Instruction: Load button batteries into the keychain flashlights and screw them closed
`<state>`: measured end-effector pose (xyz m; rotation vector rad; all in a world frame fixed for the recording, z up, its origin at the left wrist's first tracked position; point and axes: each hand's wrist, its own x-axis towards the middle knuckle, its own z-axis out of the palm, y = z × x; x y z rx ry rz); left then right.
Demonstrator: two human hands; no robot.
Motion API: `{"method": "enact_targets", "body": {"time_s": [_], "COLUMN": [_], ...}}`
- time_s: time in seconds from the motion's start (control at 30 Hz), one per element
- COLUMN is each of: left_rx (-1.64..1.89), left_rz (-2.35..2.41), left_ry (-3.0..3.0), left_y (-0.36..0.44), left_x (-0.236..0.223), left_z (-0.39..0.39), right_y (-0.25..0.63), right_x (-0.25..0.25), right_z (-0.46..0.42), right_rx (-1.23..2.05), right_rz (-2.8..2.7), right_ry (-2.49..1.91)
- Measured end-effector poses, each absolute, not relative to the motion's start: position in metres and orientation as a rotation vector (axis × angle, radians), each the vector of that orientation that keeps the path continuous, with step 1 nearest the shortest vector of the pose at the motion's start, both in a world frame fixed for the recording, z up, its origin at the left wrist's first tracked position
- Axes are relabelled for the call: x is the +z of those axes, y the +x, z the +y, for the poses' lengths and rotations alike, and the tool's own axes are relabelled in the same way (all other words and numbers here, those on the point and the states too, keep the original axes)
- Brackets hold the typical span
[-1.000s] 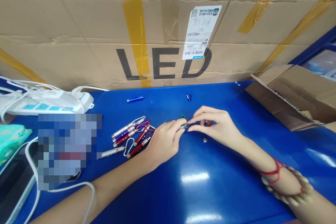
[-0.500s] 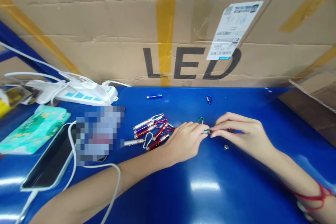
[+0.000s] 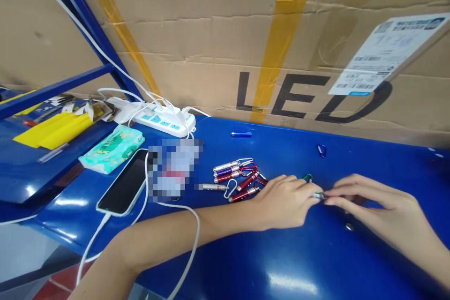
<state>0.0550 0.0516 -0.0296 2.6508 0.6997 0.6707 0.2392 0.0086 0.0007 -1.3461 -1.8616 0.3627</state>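
My left hand (image 3: pixel 286 201) is closed around a small keychain flashlight, mostly hidden by its fingers; a short silvery-green part (image 3: pixel 317 195) sticks out to the right. Fingertips of my right hand (image 3: pixel 379 201) pinch the dark end of that part. A green carabiner clip (image 3: pixel 307 177) shows just behind my left fingers; whether it is joined to the flashlight I cannot tell. A small round silver piece (image 3: pixel 349 227) lies on the table below my right hand. Left of my left hand lie several keychain flashlights (image 3: pixel 227 176) in red, silver and purple, with carabiner clips.
A blue tube (image 3: pixel 241 134) and a blue carabiner clip (image 3: pixel 321 151) lie farther back on the blue table (image 3: pixel 246 262). To the left are a phone (image 3: pixel 123 187), a tissue pack (image 3: pixel 112 148), a power strip (image 3: pixel 165 122) and a white cable across my left forearm. A cardboard box (image 3: pixel 211 33) stands behind.
The view has swung left, so everything sits farther right in the picture, and more of the left side shows. Both hands keep their hold on the small flashlight.
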Motion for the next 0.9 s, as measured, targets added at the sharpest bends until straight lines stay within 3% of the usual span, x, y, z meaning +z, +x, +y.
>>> {"method": "enact_targets", "body": {"time_s": [0.9], "left_rx": [0.725], "left_rz": [0.722], "left_ry": [2.548], "left_y": [0.056], "left_x": [-0.036], "left_z": [0.053], "right_y": [0.246], "right_x": [-0.002], "right_z": [0.011], "right_rx": [0.359], "right_rz": [-1.996], "right_ry": [-1.254]}}
